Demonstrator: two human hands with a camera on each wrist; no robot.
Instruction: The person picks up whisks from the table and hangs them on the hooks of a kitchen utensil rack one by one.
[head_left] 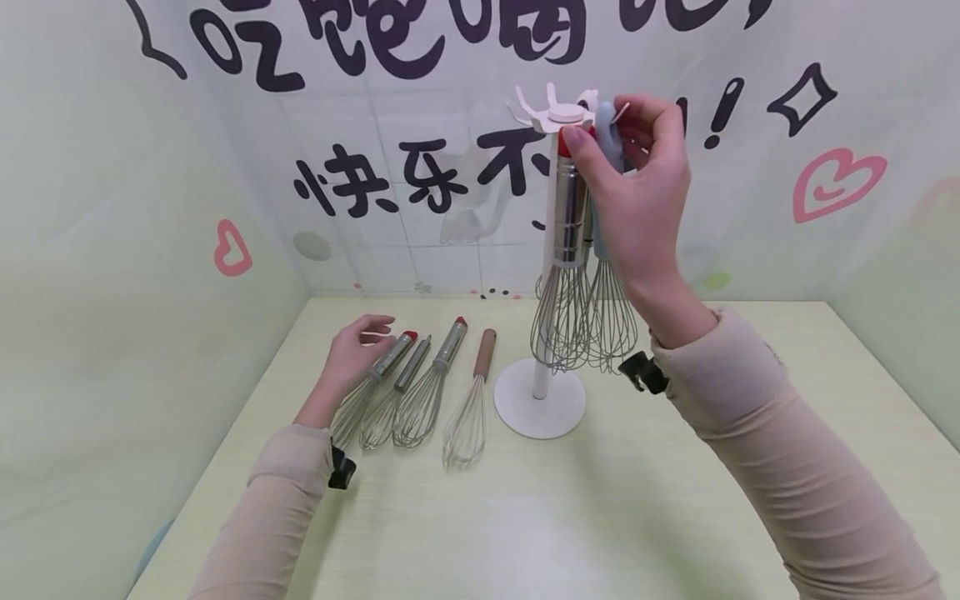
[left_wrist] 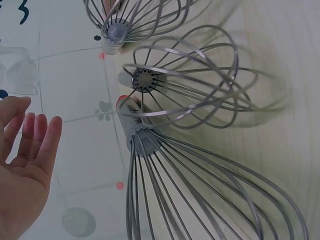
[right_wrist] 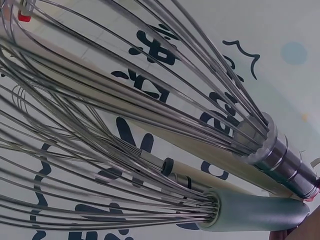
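Observation:
My right hand (head_left: pixel 648 196) is at the top of a white stand (head_left: pixel 542 425) with upturned hooks. Its thumb and fingers pinch the red end of a steel-handled whisk (head_left: pixel 568 212), which hangs wires down. Close beside it hangs a whisk with a pale blue handle (head_left: pixel 611 137), also seen in the right wrist view as a blue-green handle (right_wrist: pixel 260 212). Behind these, another whisk (right_wrist: pixel 172 167) is partly hidden. My left hand (head_left: pixel 358 354) hovers by the red-tipped end of a steel whisk (head_left: pixel 390 358), fingers loosely bent, holding nothing; the left wrist view shows the hand (left_wrist: pixel 30 165) apart from the whisks.
On the pale table (head_left: pixel 480 533) lie a thin steel whisk (head_left: pixel 414 365), another red-tipped whisk (head_left: pixel 452 343) and a brown-handled whisk (head_left: pixel 485 354), left of the stand's round base. A printed cloth (head_left: pixel 375 258) with black lettering hangs behind the table.

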